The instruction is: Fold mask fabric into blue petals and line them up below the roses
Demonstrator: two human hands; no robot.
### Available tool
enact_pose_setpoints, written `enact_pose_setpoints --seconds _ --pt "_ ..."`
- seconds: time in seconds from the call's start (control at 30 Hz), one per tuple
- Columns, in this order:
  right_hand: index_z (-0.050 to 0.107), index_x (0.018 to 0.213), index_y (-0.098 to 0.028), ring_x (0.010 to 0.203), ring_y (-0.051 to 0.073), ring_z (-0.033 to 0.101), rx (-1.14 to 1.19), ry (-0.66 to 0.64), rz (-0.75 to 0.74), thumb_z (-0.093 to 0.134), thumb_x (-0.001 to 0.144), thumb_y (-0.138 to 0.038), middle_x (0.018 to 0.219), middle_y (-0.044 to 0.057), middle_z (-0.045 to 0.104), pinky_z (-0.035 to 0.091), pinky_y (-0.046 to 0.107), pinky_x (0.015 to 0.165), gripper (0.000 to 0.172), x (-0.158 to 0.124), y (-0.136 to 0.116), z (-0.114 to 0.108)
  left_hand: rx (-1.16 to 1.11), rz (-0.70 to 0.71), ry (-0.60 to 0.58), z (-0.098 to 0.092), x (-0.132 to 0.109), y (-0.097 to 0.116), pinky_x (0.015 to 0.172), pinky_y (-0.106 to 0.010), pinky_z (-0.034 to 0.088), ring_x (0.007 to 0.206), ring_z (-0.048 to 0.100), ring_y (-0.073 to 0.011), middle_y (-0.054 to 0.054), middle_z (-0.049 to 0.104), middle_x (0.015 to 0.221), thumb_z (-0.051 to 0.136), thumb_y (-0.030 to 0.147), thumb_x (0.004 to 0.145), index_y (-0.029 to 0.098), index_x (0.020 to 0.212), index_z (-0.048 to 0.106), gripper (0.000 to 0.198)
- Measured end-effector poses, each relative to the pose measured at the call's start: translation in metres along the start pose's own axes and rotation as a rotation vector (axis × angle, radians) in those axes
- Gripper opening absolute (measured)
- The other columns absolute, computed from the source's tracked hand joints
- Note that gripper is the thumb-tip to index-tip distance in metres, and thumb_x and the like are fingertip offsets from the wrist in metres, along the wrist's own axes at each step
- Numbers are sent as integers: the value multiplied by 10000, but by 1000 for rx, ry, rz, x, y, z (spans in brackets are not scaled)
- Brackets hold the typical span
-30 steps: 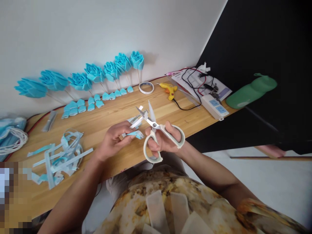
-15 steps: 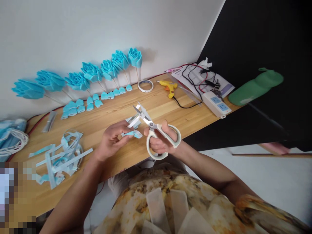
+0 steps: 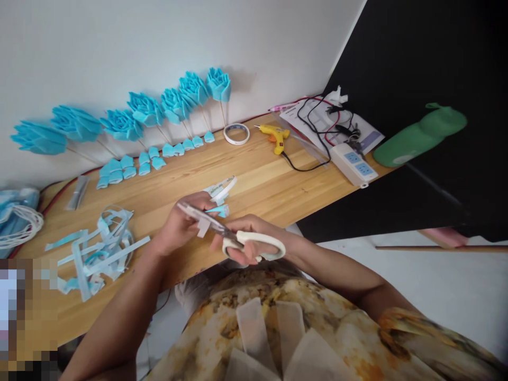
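My right hand [image 3: 248, 256] is closed around the white handles of a pair of scissors [image 3: 238, 239]. Their blades point left, crossing in front of my left hand [image 3: 180, 225], and look pressed together. Between the fingers of the left hand is a small light-blue folded piece [image 3: 219, 210]. A white printed tape strip [image 3: 225, 189] curls up beyond those fingers; whether they pinch it too is hard to see. A short pale tab [image 3: 203, 227] sticks out below the blades.
Blue flowers on sticks [image 3: 145, 110] lean on the wall, with small blue folded pieces [image 3: 115, 174] before them. Cut strips [image 3: 105, 248] lie left. A tape roll [image 3: 236, 125], yellow glue gun [image 3: 274, 136], power strip [image 3: 354, 165] and green bottle [image 3: 420, 138] stand farther right.
The scissors have swung down and left, from pointing up with blades apart to lying across the left hand. My right hand has turned with them. The left hand has hardly moved.
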State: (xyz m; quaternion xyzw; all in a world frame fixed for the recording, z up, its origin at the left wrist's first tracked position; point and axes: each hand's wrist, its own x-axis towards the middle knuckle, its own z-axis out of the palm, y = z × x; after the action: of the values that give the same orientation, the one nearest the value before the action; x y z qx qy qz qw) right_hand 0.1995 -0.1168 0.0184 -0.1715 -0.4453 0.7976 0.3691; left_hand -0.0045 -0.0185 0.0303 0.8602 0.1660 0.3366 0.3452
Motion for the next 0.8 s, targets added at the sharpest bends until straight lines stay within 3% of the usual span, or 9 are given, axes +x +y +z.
enact_pose_setpoints --seconds 0.07,0.17,0.23,0.3,0.47,0.8 --pt "693 1089 -138 497 46 471 -121 108 -73 885 707 -606 703 -39 637 353 180 450 634 -5 -14 -3 26 38 47 0 0 -1 581 -251 430 628 578 -136 -25 644 723 651 311 992 178 812 667 224" --pt "669 1056 -168 558 75 509 -393 448 -213 878 668 -665 733 -30 647 390 210 505 664 -13 -38 -14 41 79 52 1 1 -2 596 -241 417 619 555 -120 -7 621 704 660 262 985 186 810 658 190" --pt "658 1047 -196 643 105 571 -624 697 -268 905 667 -593 766 -34 650 450 240 597 602 -16 -48 -20 35 84 33 2 2 0 595 -246 411 620 553 -123 -15 629 710 642 277 995 189 811 662 205" --pt "649 1074 -217 747 137 632 -813 834 -290 916 681 -513 833 -27 678 501 281 714 560 -15 -52 -23 39 90 22 4 3 1 593 -249 407 615 551 -126 -21 636 710 620 293 1008 191 807 665 229" --pt "628 1160 -233 865 187 702 -1038 839 -307 807 818 -449 953 9 738 546 364 862 442 -4 -48 -21 87 140 -8 8 2 3 621 -254 422 660 588 -139 -33 655 736 608 307 1016 195 837 672 221" --pt "650 1158 -220 782 164 667 -1140 830 -325 741 859 -351 868 -9 711 520 321 791 339 0 -50 -22 136 216 -36 7 2 4 637 -246 420 675 567 -139 -17 643 756 635 196 984 208 899 666 90"
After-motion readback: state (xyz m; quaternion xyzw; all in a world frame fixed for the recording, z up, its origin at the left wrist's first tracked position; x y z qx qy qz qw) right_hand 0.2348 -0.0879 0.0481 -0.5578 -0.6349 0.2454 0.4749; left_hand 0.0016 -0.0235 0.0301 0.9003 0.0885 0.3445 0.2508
